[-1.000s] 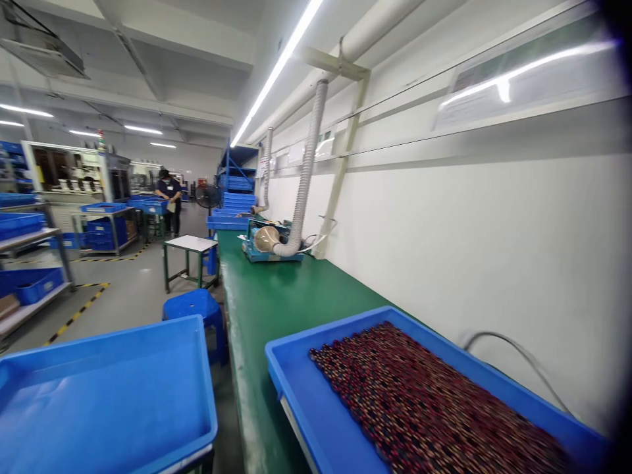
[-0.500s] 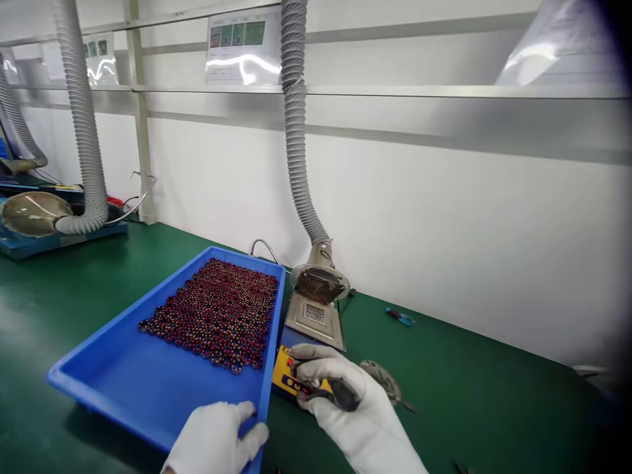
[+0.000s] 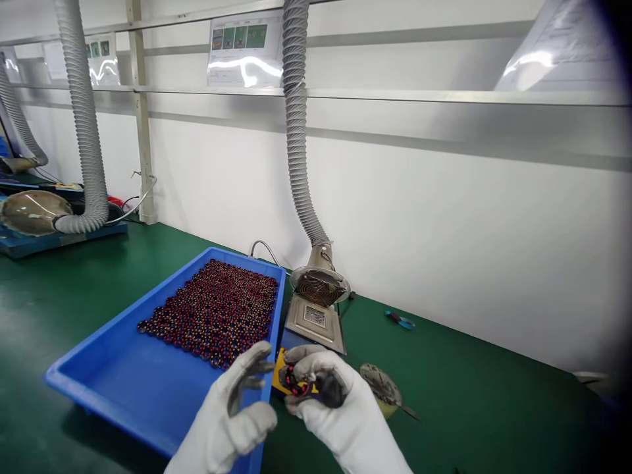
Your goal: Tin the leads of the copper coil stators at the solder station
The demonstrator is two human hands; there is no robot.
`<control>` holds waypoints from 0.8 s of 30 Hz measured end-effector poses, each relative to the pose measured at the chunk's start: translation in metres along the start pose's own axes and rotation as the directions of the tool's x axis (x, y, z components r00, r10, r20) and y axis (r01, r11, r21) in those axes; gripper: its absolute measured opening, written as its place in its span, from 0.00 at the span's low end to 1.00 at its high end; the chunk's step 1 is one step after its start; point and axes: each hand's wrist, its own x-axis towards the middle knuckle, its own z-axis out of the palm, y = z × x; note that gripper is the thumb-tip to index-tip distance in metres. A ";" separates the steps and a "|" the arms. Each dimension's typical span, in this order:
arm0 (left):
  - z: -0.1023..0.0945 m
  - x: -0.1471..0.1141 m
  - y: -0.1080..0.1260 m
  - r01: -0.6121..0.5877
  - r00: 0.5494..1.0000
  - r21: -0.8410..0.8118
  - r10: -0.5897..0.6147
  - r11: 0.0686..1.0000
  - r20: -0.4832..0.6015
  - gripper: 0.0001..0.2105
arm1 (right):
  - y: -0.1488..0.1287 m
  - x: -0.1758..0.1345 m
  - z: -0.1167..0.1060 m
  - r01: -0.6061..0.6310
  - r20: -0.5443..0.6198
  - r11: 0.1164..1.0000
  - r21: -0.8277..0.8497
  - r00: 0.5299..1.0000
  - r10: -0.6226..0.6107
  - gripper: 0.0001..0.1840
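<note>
Both of my hands wear white gloves. My left hand [image 3: 239,408] is raised over the right edge of the blue tray [image 3: 143,388], its curved fingers apart and nothing between them. My right hand [image 3: 336,388], just to the right, has its fingers closed round a small red-and-dark ring [image 3: 297,387], which looks like a wound coil. A black rounded piece [image 3: 330,390], perhaps a tool's handle, is also in that hand; the rest of it is hidden. Many similar small rings [image 3: 217,309] lie packed together at the tray's far end.
Behind my right hand stands a yellow-fronted unit [image 3: 279,375] with a metal plate [image 3: 316,317] under a fume hose [image 3: 299,131]. A round tin [image 3: 382,388] with a dark, crusted top sits to its right. Blue-handled cutters [image 3: 399,320] lie near the wall.
My left hand has risen from the tray's rim towards my right hand, and its fingers have spread. The right hand has shifted slightly left, and more of the red ring shows.
</note>
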 end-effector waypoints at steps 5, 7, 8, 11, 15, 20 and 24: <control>0.030 0.005 0.032 -0.049 0.990 -0.448 -0.016 0.892 -0.141 0.15 | -0.001 -0.003 0.008 0.010 -0.054 1.000 -0.016 0.998 -0.011 0.19; 0.038 0.007 0.033 -0.130 0.973 -0.535 0.004 0.835 -0.230 0.08 | -0.001 -0.005 0.009 0.012 -0.055 1.000 -0.020 0.998 -0.013 0.19; 0.040 0.008 0.031 -0.155 0.967 -0.557 0.010 0.816 -0.256 0.06 | -0.001 -0.006 0.009 0.020 -0.043 0.999 -0.025 0.999 -0.021 0.19; 0.040 0.012 0.024 -0.197 0.956 -0.589 0.019 0.784 -0.294 0.06 | 0.000 -0.008 0.011 0.075 0.001 0.996 -0.054 0.997 -0.075 0.19; 0.036 0.014 0.024 -0.256 0.937 -0.619 0.033 0.743 -0.348 0.08 | 0.005 -0.010 0.016 0.133 0.026 0.989 -0.067 0.991 -0.132 0.20; 0.026 0.011 0.038 -0.372 0.885 -0.640 0.050 0.672 -0.462 0.11 | 0.005 -0.009 0.012 0.070 0.030 0.996 -0.051 0.997 -0.069 0.22; 0.018 0.007 0.042 -0.464 0.831 -0.588 0.096 0.662 -0.548 0.13 | -0.006 -0.008 0.003 0.040 -0.010 0.999 -0.021 0.999 -0.040 0.21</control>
